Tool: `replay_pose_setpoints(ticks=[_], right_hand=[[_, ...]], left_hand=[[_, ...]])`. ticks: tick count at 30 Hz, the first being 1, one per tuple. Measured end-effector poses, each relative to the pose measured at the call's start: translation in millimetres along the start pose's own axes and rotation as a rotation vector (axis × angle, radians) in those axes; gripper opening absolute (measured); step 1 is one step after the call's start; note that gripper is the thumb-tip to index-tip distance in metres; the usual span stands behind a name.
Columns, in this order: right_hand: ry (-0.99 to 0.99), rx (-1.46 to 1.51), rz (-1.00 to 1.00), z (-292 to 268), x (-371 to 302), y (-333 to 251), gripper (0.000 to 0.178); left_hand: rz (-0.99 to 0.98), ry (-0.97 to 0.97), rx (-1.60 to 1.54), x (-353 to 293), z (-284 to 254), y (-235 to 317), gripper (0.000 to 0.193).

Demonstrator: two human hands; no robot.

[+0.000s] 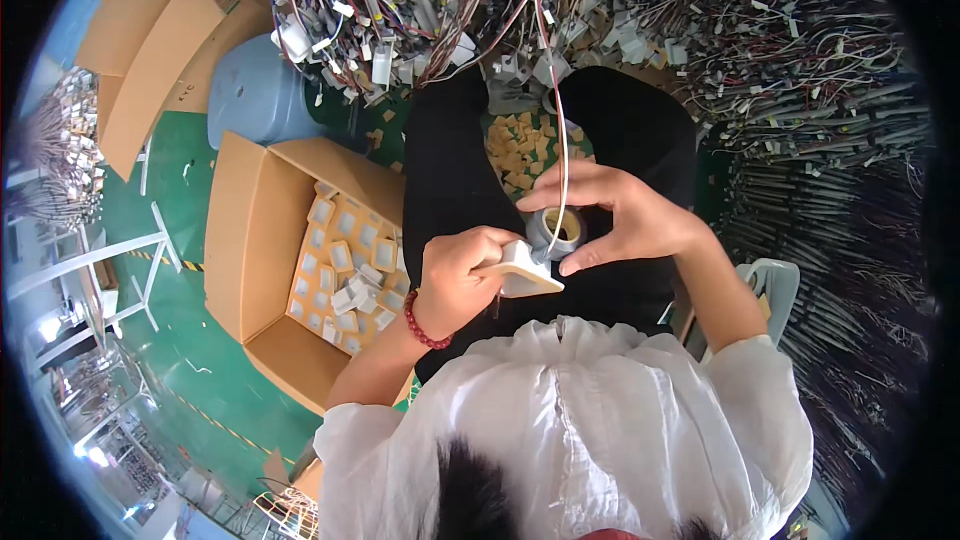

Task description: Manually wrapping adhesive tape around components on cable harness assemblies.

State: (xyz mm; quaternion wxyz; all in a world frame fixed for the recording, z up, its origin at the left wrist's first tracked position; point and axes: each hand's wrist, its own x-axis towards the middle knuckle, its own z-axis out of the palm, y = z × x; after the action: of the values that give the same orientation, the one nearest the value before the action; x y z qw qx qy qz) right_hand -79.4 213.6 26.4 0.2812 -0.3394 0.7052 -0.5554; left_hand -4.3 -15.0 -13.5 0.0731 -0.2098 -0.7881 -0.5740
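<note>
My left hand (460, 275) is closed on a white plastic housing (528, 282) with a pale edge, held in front of my shirt. In my right hand (645, 215) is a roll of grey tape (541, 232), its fingers curled round the far side and the thumb at the near side. The roll sits right beside the housing, and a bit of grey tape seems to reach the housing's end. Thin white and red wires (563, 140) run down from the hanging bundle past the roll to the housing. Where they join it is hard to make out.
An open cardboard box (232, 250) with rows of white parts stands at my left. Behind it are a blue stool (255, 90) and another carton (160, 60). Dense wire harnesses (820, 150) hang ahead and right. Small yellowish pieces (515, 150) lie between my legs.
</note>
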Motion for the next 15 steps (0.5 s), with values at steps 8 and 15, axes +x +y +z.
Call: replay_pose_setpoints(ticks=[8,15], right_hand=[[-0.170,0.230,0.202,8.0,-17.4,-7.3,0.053],[0.175,1.441,0.662,42.7,-17.9,-2.6,0.080]], left_hand=[[-0.588,-0.021,-0.447,-12.9,-2.8,2.6,0.017],[0.230,-0.048,0.482,5.3,-12.5,7.6,0.018]])
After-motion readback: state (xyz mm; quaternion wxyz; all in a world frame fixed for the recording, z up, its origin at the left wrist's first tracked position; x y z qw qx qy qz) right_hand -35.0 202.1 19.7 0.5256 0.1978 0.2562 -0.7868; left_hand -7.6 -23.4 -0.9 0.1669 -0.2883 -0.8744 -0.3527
